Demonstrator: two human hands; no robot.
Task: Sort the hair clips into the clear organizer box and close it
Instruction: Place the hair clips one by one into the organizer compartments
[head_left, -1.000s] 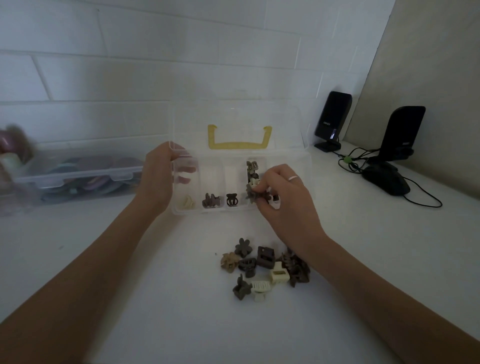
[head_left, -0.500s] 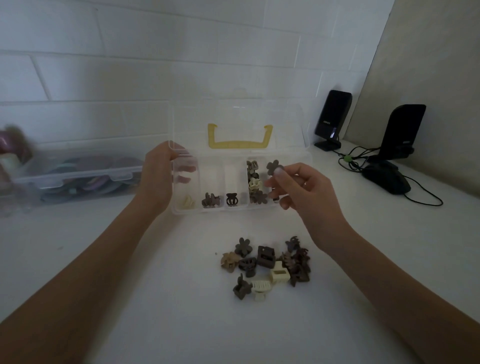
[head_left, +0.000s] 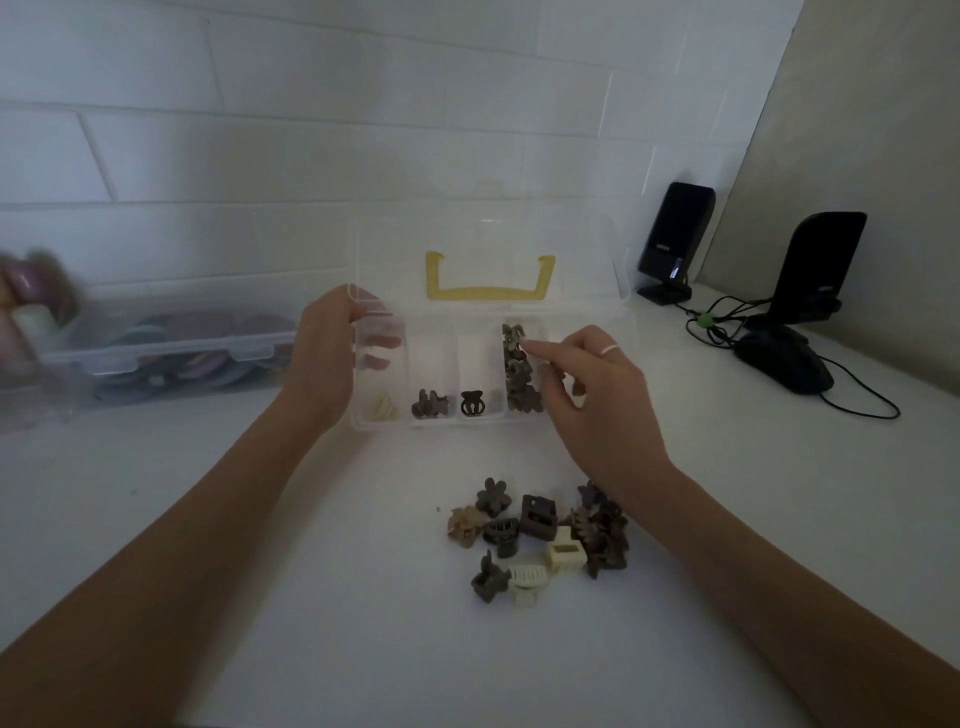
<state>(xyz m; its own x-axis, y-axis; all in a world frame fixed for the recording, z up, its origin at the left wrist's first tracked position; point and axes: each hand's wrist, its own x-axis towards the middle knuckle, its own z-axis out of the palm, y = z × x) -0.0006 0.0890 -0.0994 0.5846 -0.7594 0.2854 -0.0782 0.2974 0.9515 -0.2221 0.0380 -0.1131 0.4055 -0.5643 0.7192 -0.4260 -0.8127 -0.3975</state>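
Note:
The clear organizer box (head_left: 431, 423) stands open on the white table, its lid with a yellow handle (head_left: 488, 291) leaning back. My left hand (head_left: 324, 358) grips the box's left end. My right hand (head_left: 597, 395) hovers over the fourth compartment, index fingertip touching the top of a stack of grey-brown flower clips (head_left: 522, 384). Other compartments each hold little: a cream clip (head_left: 382, 408), brown clips (head_left: 428, 404), a dark clip (head_left: 471, 404). A loose pile of hair clips (head_left: 540, 535) in brown, grey and cream lies in front of the box.
A clear lidded bin (head_left: 171, 353) with coloured round items sits at the left by the tiled wall. Two black speakers (head_left: 675, 244) (head_left: 818, 265), a black mouse (head_left: 784, 364) and cables occupy the back right.
My right hand lifted a flower clip from the box's front, carried it to the back, and now it lies atop the fourth compartment's stack. My left hand has stayed on the box.

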